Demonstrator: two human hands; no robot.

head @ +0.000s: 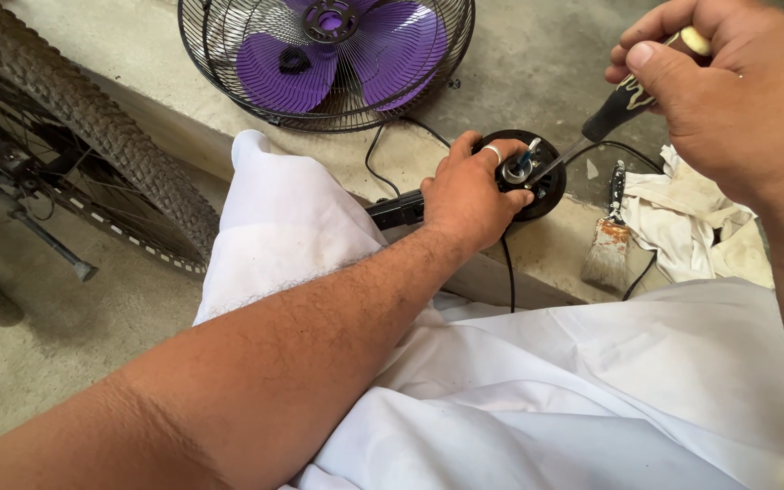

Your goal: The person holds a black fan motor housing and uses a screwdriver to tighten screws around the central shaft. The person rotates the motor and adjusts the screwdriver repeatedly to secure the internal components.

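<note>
Concrete ledge carries the work; white cloth covers the person's lap below both hands. Well beyond the left fingers lies a fan cage with purple blades; a bicycle tyre stands far to their left. The left hand is clenched around a round black motor housing, steadying it on the ledge. The right hand is closed on a screwdriver, its tip at the housing's centre, just beside the left fingertips. Risk, as judged: the tip may slip and jab those fingers, or the housing may twist free. A paintbrush and a rag lie below the right fingers.
</note>
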